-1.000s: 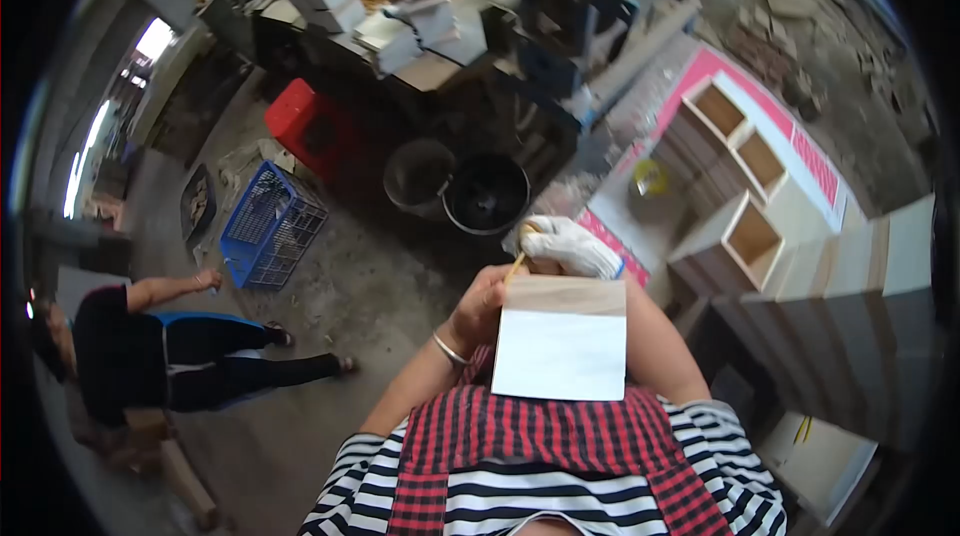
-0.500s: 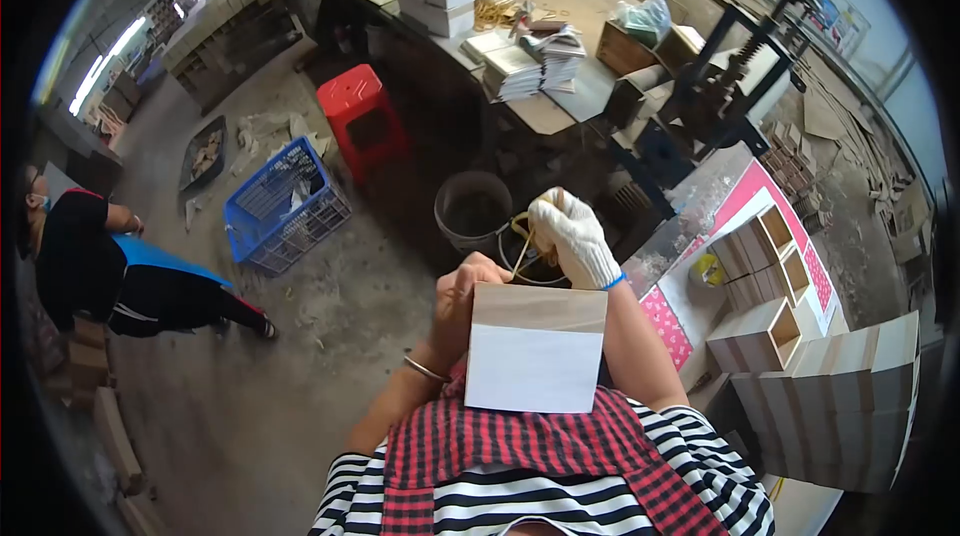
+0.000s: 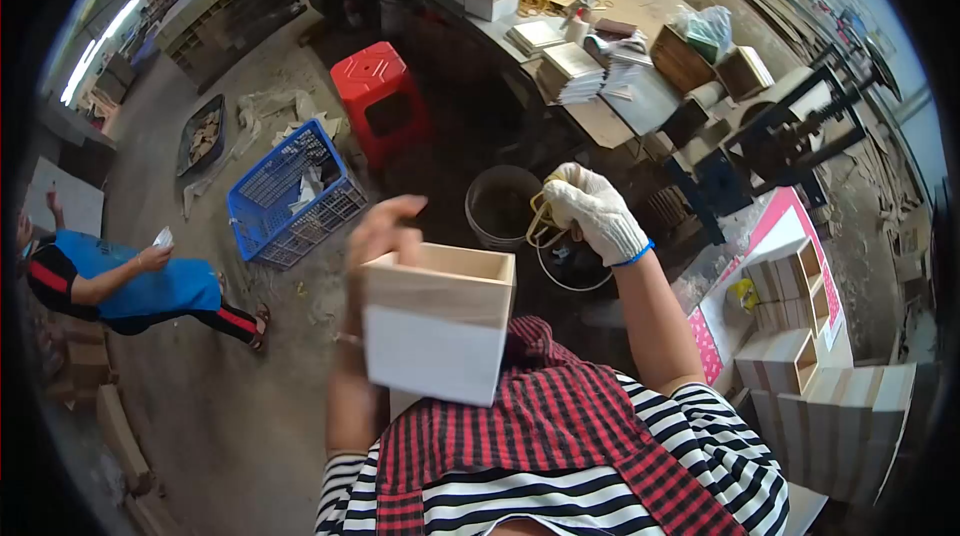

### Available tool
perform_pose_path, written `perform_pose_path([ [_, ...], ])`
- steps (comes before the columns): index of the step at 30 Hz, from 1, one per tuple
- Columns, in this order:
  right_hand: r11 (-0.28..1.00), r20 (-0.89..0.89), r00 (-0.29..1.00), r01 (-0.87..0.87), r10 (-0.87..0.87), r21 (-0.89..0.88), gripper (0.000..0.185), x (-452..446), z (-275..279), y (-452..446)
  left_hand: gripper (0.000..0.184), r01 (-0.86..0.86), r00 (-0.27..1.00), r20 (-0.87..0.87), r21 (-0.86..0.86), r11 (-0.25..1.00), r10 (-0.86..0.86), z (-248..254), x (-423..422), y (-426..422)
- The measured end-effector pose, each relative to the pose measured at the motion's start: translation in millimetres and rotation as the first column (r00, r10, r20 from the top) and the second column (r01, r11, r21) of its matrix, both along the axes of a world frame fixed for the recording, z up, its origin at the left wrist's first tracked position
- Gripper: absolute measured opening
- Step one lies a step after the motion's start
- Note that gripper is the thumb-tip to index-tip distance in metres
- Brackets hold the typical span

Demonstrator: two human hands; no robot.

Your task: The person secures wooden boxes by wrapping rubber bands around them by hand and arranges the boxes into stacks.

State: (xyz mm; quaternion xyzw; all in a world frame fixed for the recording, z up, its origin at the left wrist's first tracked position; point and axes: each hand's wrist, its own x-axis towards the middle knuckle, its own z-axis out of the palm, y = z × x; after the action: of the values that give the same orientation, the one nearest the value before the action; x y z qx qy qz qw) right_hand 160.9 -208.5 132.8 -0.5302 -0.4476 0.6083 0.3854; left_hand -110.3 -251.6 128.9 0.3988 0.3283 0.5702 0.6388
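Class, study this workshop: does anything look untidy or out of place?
Yes. Pale scraps lie strewn on the floor near the blue crate, rather than gathered up. On the workbench, the stacked panels sit unevenly, edges out of line. The wooden box in the left hand shows no obvious damage.

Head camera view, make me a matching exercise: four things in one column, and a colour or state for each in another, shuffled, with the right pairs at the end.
Things:
1. Left hand
2. Stool
3. Right hand
4. Plastic crate

Colours or states:
A. Red
B. Bare, at the open box
C. Blue
D. Gloved in white

Pairs: 1-B, 2-A, 3-D, 4-C
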Motion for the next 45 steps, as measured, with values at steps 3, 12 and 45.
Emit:
perform_pose_path([
  [3, 0.952, 0.004, 0.969, -0.242, 0.245, 0.188, 0.025, -35.4, 25.3, 38.1, 0.065, 0.418, 0.900, -0.168, 0.078, 0.905, -0.401, -5.0, 2.4, 74.1],
  [12, 0.676, -0.020, 0.686, -0.712, 0.728, 0.192, 0.026, -54.5, 32.3, 191.0, 0.070, 0.593, 0.773, -0.322, 0.058, 0.803, -0.547, -8.6, 12.9, 225.3],
  [45, 0.938, 0.570, 0.764, 0.133, -0.302, 0.320, 0.017, -9.3, 3.5, 536.5, 0.012, 0.485, 0.816, -0.409, 0.097, 0.869, -0.409, -84.8, 49.0, 604.7],
])
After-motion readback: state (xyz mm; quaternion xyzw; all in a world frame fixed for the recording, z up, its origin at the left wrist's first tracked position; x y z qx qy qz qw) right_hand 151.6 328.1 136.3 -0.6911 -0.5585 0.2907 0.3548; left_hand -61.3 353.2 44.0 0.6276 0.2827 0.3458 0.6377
